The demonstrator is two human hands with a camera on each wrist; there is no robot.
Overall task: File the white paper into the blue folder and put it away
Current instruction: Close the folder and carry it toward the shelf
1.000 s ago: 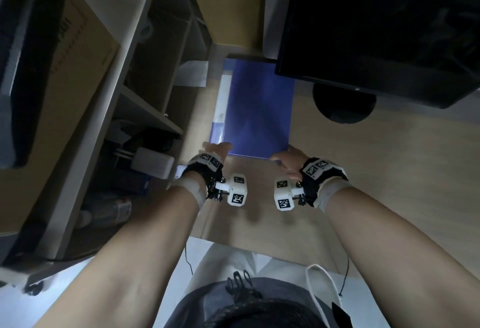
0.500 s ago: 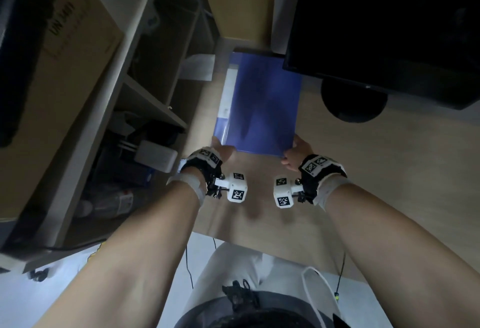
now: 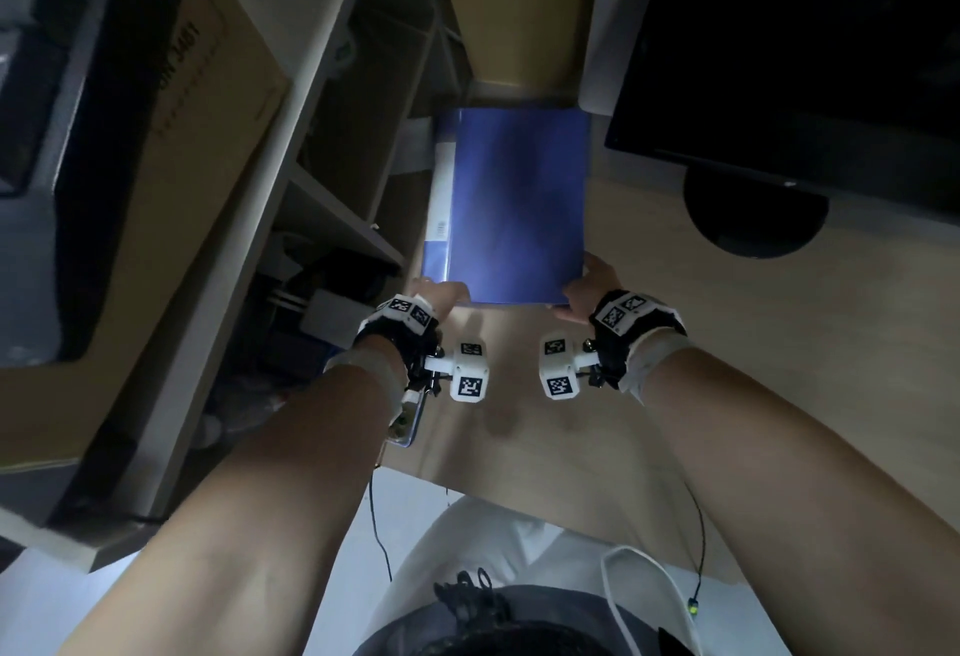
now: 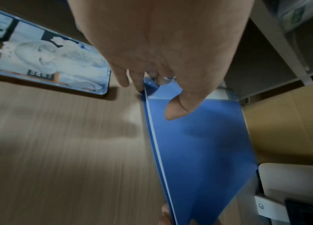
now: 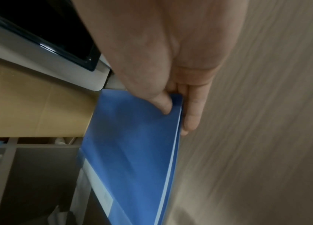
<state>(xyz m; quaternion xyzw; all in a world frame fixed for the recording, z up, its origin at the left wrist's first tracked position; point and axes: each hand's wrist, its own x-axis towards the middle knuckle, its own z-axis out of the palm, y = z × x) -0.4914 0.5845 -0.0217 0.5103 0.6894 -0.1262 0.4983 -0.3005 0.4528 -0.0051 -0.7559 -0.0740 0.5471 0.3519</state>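
Blue folder (image 3: 517,203), thin, light and probably slippery: we are pinching its near corners, left hand (image 3: 434,294) and right hand (image 3: 584,289) fingers clamped.

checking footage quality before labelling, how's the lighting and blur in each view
Head view: dim, the shelving and monitor near black, wide-angle bending at the edges, soft arm shadows on the desk. Left wrist view: desk grain streaked by motion blur, blue folder and left hand fairly sharp. Right wrist view: desk streaked too, right hand clear, a small glint on the monitor's edge.
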